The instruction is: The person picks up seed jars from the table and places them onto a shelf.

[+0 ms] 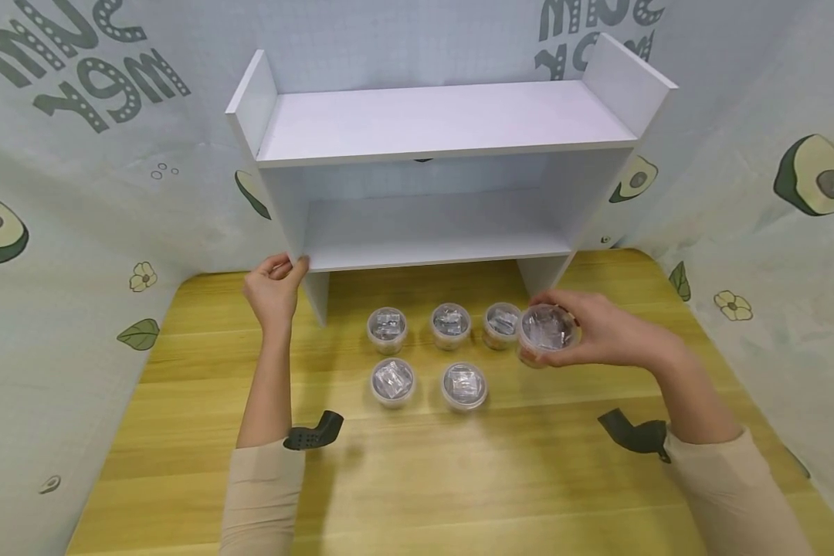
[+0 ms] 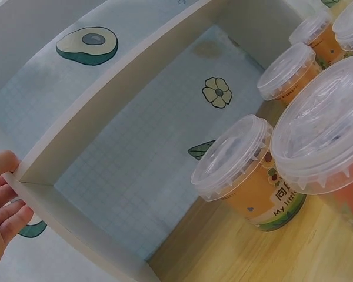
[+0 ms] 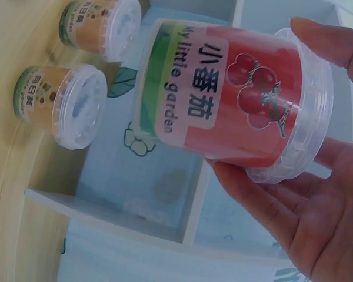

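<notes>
Partly covered: red cup in right fingers; inside unclear.

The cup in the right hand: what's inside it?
Crinkled clear plastic shows through the lid of the cup. Whatever lies deeper is covered by that plastic and the red printed label.

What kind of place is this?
Probably a staged tabletop setup rather than a lived-in room: avocado-print sheeting hangs behind and at both sides, a small white shelf unit stands on a wood-grain table, and lidded cups are set out in front.
</notes>
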The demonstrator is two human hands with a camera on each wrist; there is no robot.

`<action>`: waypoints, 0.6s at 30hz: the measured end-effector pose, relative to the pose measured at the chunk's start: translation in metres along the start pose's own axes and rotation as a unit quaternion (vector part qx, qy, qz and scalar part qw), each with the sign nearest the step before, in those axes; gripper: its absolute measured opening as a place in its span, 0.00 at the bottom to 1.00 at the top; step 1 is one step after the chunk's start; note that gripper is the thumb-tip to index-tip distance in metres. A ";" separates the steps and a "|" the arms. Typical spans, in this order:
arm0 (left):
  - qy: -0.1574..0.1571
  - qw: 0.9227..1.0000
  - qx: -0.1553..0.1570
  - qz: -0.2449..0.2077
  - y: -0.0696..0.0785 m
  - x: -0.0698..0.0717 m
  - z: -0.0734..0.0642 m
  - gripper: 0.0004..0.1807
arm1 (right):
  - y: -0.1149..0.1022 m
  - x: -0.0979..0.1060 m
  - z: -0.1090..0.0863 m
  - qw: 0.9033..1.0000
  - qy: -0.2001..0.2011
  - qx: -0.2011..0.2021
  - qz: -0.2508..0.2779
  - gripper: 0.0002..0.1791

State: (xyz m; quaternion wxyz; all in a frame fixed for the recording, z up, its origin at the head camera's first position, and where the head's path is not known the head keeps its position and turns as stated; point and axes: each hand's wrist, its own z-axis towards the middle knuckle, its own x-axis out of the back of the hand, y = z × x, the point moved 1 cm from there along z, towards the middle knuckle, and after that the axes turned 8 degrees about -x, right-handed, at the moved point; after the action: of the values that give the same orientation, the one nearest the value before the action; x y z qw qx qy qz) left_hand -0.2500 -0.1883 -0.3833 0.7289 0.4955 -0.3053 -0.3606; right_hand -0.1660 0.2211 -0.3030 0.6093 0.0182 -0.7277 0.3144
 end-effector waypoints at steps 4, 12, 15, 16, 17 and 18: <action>-0.001 1.000 -0.008 0.004 0.000 0.000 0.000 0.18 | 0.003 0.004 0.003 1.000 0.004 0.013 -0.004 0.32; 0.001 1.000 -0.003 0.022 0.001 0.002 0.000 0.20 | 0.005 0.023 0.009 1.000 -0.004 0.017 -0.012 0.33; 0.001 1.000 0.004 0.026 0.000 0.002 0.001 0.21 | 0.004 0.031 0.010 1.000 -0.008 0.013 -0.015 0.33; 0.001 1.000 0.004 0.025 0.000 0.002 0.001 0.21 | 0.004 0.033 0.010 1.000 -0.009 0.012 -0.017 0.33; 0.001 1.000 0.003 0.024 0.000 0.002 0.001 0.21 | 0.004 0.035 0.011 1.000 -0.012 0.012 -0.017 0.33; 0.001 1.000 0.002 0.021 -0.001 0.002 0.001 0.21 | 0.004 0.037 0.011 1.000 -0.013 0.014 -0.019 0.33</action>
State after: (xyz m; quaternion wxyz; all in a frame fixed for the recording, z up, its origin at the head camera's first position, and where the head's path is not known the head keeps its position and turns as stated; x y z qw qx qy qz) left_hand -0.2496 -0.1903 -0.3835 0.7355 0.4909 -0.3157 -0.3441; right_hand -0.1867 0.2321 -0.2724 0.6051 0.0444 -0.7307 0.3128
